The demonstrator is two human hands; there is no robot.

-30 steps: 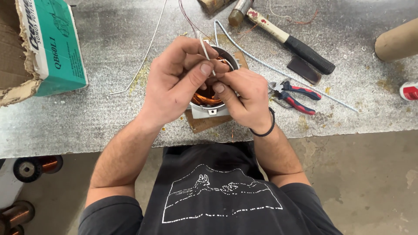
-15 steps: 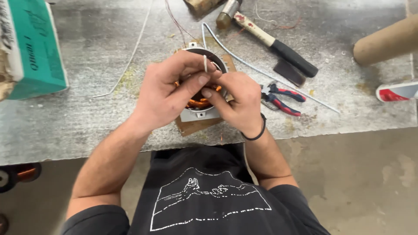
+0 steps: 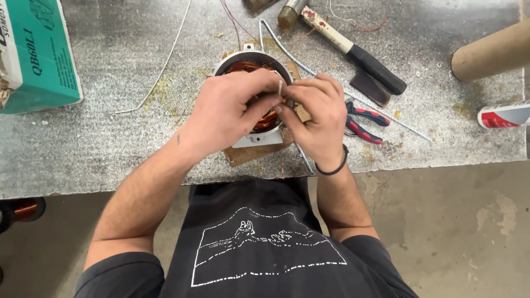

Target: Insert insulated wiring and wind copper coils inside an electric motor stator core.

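A round metal motor stator (image 3: 243, 62) with copper windings sits on a small wooden board (image 3: 249, 154) on the grey bench. Both hands hover over it and hide most of the windings. My left hand (image 3: 229, 110) and my right hand (image 3: 317, 113) meet above the stator's right side. Together their fingertips pinch a thin pale sleeve or strip (image 3: 280, 88) that sticks up between them. A black band circles my right wrist.
Red-handled pliers (image 3: 364, 122) lie just right of my right hand, a hammer (image 3: 353, 52) behind them. A bent metal rod (image 3: 364, 105) crosses the bench. A teal box (image 3: 36, 52) stands at far left, a cardboard tube (image 3: 488, 52) and a can (image 3: 505, 115) at right. A copper wire spool (image 3: 25, 209) sits below the bench.
The view has shifted, so the bench items sit differently in frame. My hands stay together over the stator, and the pale strip now stands up between the fingertips.
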